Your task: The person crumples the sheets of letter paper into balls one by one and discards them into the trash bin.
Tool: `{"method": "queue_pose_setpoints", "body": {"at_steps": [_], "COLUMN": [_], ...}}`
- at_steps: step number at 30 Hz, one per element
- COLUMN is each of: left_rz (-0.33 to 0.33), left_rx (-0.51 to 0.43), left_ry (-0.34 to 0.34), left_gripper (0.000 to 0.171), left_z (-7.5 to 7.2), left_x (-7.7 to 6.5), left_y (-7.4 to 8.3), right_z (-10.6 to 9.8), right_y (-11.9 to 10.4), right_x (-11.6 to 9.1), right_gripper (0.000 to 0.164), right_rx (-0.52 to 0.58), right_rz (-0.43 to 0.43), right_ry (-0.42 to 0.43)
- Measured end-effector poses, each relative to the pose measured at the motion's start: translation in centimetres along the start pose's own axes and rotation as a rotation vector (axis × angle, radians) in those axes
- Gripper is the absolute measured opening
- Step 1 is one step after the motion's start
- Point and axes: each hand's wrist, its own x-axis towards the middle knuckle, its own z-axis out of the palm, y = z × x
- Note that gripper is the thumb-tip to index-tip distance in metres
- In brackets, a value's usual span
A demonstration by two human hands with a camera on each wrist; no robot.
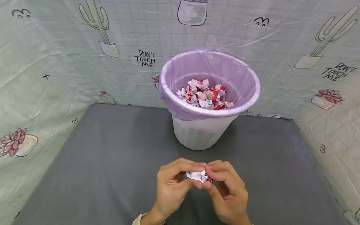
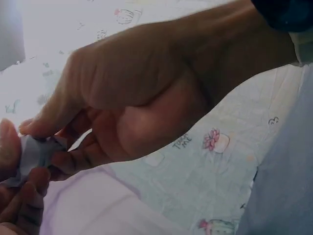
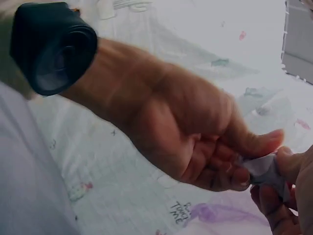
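Observation:
A small crumpled piece of white and red paper [image 1: 197, 176] is between both hands, low in the head view in front of the bin. My left hand [image 1: 172, 184] pinches its left side with thumb and fingers. At the right side, my right hand [image 1: 229, 190] grips it the same way, and the two hands' fingertips meet around it. In the left wrist view the crumpled paper [image 2: 32, 154] shows pale between the fingers. The right wrist view has the paper [image 3: 264, 169] partly covered by fingertips of both hands.
Beyond the hands stands a white bin [image 1: 197, 132] lined with a purple bag [image 1: 234, 72]. Inside lie several crumpled red and white papers [image 1: 203, 95]. A grey surface [image 1: 112, 162] lies beneath, with cactus-printed cloth [image 1: 126, 28] behind and at both sides.

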Motion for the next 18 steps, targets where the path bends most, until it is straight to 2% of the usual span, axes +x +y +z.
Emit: {"method": "queue_pose_setpoints", "body": {"at_steps": [3,5,7,11,13,15,18], "left_rz": [0.051,0.081,0.119,0.232,0.290,0.340,0.413], "left_rx": [0.034,0.069,0.144,0.320,0.372,0.373,0.336], "left_ry": [-0.011,-0.024,-0.029,-0.001,0.004,-0.018,-0.086], "left_gripper": [0.027,0.028,0.029,0.035,0.034,0.032,0.026], "left_z": [0.0,-0.2,-0.5,-1.1,-1.3,-1.5,-1.5], "left_x": [0.2,0.3,0.4,0.7,0.8,1.1,1.4], "left_y": [0.0,-0.2,-0.4,-0.8,-1.0,-1.1,-1.1], "right_z": [0.3,0.3,0.3,0.1,0.0,-0.1,-0.3], "right_y": [0.0,-0.2,-0.6,-1.4,-1.4,-1.3,-0.9], "right_x": [0.0,-0.2,-0.5,-1.3,-1.5,-1.6,-1.7], "right_gripper": [0.023,0.025,0.029,0.040,0.042,0.039,0.037], "right_rx": [-0.033,-0.051,-0.047,0.038,0.092,0.131,0.142], "right_rz": [-0.015,0.041,0.175,0.519,0.620,0.644,0.573], "right_ry": [0.028,0.052,0.074,0.105,0.107,0.105,0.120]}}
